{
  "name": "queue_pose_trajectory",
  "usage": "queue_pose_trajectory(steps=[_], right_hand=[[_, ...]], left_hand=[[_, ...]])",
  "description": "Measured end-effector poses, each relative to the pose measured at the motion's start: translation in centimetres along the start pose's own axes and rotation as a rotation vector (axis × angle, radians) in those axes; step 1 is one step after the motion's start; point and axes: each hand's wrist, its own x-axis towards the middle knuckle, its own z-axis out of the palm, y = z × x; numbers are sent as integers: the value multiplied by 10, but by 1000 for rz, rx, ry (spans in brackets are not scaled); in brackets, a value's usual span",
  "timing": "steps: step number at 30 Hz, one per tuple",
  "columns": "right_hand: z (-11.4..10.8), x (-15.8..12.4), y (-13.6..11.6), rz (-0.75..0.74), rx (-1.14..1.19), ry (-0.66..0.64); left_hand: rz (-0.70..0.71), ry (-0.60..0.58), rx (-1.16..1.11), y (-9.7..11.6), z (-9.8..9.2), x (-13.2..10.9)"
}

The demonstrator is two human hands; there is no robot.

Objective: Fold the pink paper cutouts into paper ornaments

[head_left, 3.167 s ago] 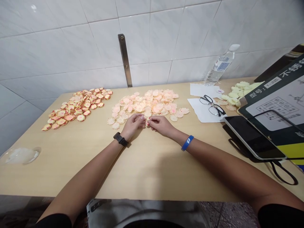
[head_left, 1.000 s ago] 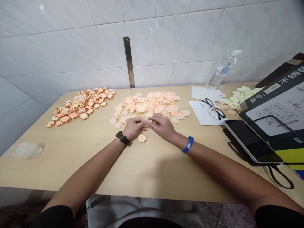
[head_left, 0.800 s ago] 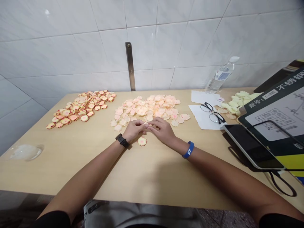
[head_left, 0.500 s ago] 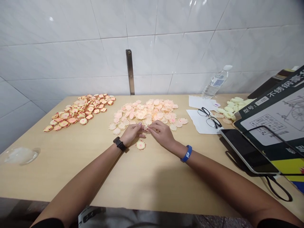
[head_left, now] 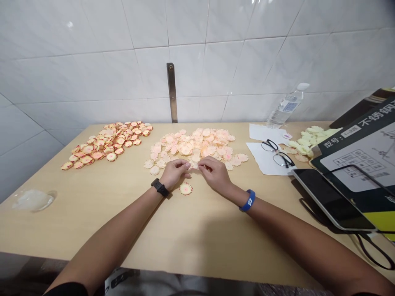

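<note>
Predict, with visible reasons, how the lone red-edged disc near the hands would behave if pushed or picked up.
The disc would probably slide rather than roll, since it lies flat on the table. It is likely light, being small beside the left hand. Its notched rim might bend or chip, though its stiffness doesn't show.

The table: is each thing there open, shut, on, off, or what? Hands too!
Left hand: curled, grip unclear
Right hand: curled, grip unclear
Bottle: capped
Phone: screen dark
Glasses: lying on white paper
Red-edged pieces at left: heaped
Pale pink pieces: loosely piled
Red-edged piece near hands: lying alone
</note>
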Motion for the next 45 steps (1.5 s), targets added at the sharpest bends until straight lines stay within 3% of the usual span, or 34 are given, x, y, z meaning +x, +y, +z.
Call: queue_pose_trajectory(steps=[4,7,13,18,21,26,29,33,39,45], right_hand=[[-6,3,4,41,22,86],[-6,3,8,73,17,99],[3,0,10,18,-85,-72],[4,-2,14,-22,-294,-176],[3,-2,15,-87,-311,-185],[5,-4,13,-158,-304,-304],[5,-5,11,-141,-362,-324],[1,-6,-1,-189,-221,-243],[5,-10,-20,-185,-143,-555],[10,-13,-12,-17,-38,-536]], left_hand=[[-47,117,-139,5,-1,3],[-69,80,-168,8,-3,2],[-120,-3,-176,10,-4,1],[-123,46,-138,8,1,2],[-7,116,4,5,3,0],[382,205,639,8,-7,-4],[537,239,850,13,-15,-4],[602,278,870,15,-17,-2],[658,262,845,14,-15,-1],[600,169,779,10,-14,-3]])
